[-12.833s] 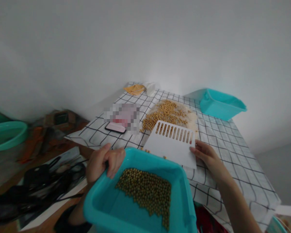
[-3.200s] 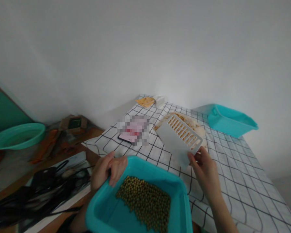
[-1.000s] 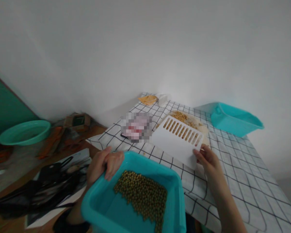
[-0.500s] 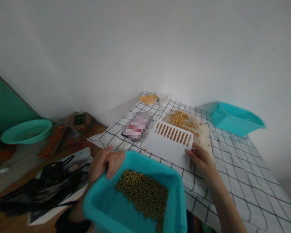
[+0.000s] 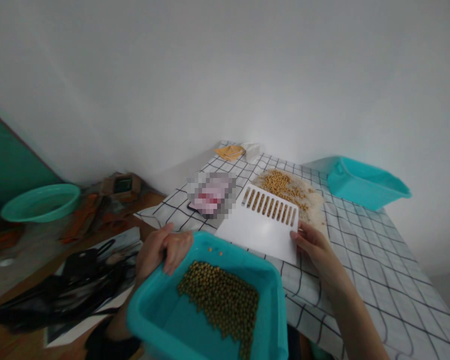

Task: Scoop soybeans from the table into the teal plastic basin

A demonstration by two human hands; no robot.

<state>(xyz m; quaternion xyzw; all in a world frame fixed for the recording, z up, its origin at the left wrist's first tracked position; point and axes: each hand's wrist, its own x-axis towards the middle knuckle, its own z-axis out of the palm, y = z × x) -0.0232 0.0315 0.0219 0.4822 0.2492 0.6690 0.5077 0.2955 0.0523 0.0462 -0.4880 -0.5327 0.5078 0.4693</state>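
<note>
Head view: the right hand (image 5: 310,243) pinches the white slotted board (image 5: 260,231) by its right edge. The board lies low over the checked cloth (image 5: 363,260), slots pointing away toward the bean pile (image 5: 284,184), long axis crosswise. Its plain edge meets the teal tub (image 5: 163,320), whose rim the left hand (image 5: 161,250) grips closed below a bare white wall (image 5: 225,75).

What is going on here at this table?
A person's left hand grips the rim of a turquoise tub holding greenish beans. The right hand holds a white slotted scraper on the checked cloth, its near edge by the tub's rim. A pile of yellow beans lies beyond the scraper.
</note>
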